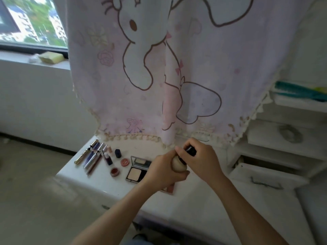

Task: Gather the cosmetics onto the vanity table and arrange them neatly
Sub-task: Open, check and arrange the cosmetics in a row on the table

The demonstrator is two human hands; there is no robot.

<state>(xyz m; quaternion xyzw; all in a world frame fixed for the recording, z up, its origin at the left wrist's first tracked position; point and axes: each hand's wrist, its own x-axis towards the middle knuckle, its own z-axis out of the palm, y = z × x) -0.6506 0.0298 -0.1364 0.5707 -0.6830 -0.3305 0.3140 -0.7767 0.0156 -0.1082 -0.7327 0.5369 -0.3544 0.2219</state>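
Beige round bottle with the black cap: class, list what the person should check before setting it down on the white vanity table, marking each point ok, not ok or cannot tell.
1. Left hand grips the beige round bottle: ok.
2. Right hand holds its black cap; cap fully tightened: cannot tell.
3. Bare spot on the white vanity table in front of the cosmetics: ok.
4. Black square powder compact closed: not ok, it lies open.
5. Slim tubes and pencils lying side by side: ok.
6. Pink flat palette below the left hand: cannot tell, mostly hidden.
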